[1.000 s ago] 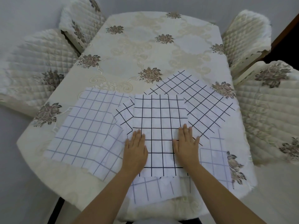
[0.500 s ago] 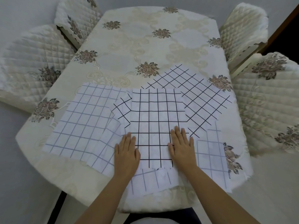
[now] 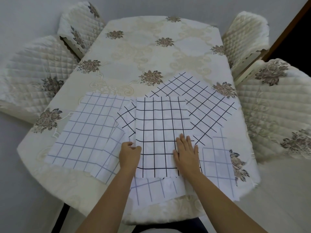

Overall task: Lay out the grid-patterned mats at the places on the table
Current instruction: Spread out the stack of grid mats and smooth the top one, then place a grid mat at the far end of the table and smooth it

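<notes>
Left hand (image 3: pixel 129 154) grip pinches left edge of top black-grid mat (image 3: pixel 161 132); right hand (image 3: pixel 186 153) flat, open on it. Mat's long axis runs away from person along counter (image 3: pixel 151 52).

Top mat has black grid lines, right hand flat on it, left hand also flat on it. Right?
Not quite. In the head view the top mat has black lines and the right hand lies flat on it, but the left hand is not flat: its fingers are curled at the mat's left edge, apparently pinching it.
</notes>
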A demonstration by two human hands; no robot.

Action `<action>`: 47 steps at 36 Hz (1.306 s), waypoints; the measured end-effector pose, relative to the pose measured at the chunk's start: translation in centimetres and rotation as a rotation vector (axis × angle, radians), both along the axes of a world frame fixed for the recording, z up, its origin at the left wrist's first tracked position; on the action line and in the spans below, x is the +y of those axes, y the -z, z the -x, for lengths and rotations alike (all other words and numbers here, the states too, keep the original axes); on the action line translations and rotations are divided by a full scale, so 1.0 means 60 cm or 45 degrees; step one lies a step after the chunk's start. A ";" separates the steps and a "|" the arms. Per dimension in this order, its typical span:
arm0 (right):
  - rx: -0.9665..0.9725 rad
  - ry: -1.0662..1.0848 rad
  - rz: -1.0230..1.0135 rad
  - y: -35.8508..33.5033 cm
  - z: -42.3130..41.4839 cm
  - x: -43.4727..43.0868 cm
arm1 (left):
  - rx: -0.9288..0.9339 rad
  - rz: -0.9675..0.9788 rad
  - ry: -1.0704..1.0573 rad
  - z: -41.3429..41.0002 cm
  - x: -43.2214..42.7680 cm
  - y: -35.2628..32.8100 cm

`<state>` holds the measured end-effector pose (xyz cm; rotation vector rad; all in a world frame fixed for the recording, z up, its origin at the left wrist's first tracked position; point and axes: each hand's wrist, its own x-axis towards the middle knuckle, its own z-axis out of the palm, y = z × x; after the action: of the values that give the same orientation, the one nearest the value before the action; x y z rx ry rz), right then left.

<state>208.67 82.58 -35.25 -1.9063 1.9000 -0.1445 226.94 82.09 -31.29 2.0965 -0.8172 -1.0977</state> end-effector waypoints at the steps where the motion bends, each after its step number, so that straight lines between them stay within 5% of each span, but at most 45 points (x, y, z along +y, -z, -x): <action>1: -0.003 0.007 -0.010 -0.001 0.000 -0.001 | 0.015 -0.033 0.041 -0.001 -0.002 0.001; 8: -0.189 0.136 0.011 -0.019 -0.004 -0.012 | 0.235 -0.209 0.218 0.010 -0.009 -0.015; 12: -0.521 0.313 0.089 -0.038 0.002 -0.019 | 0.456 -0.259 0.195 0.020 -0.021 -0.041; 20: -0.752 0.633 0.003 -0.089 0.041 -0.041 | 0.905 -0.154 0.217 0.009 -0.036 -0.123; 30: -1.051 0.919 -0.689 -0.144 0.109 -0.066 | 1.025 -0.045 0.592 0.013 -0.051 -0.157; 37: -1.025 0.715 -0.544 -0.143 0.146 -0.066 | 0.916 -0.207 0.490 0.034 -0.030 -0.135; 47: -1.150 0.643 -0.204 -0.169 0.236 -0.008 | 0.516 0.018 0.232 0.172 0.018 -0.142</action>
<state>194.50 82.13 -25.09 -0.9370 1.6012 -0.8201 216.60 83.17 -22.78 1.7254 -0.8194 -1.5438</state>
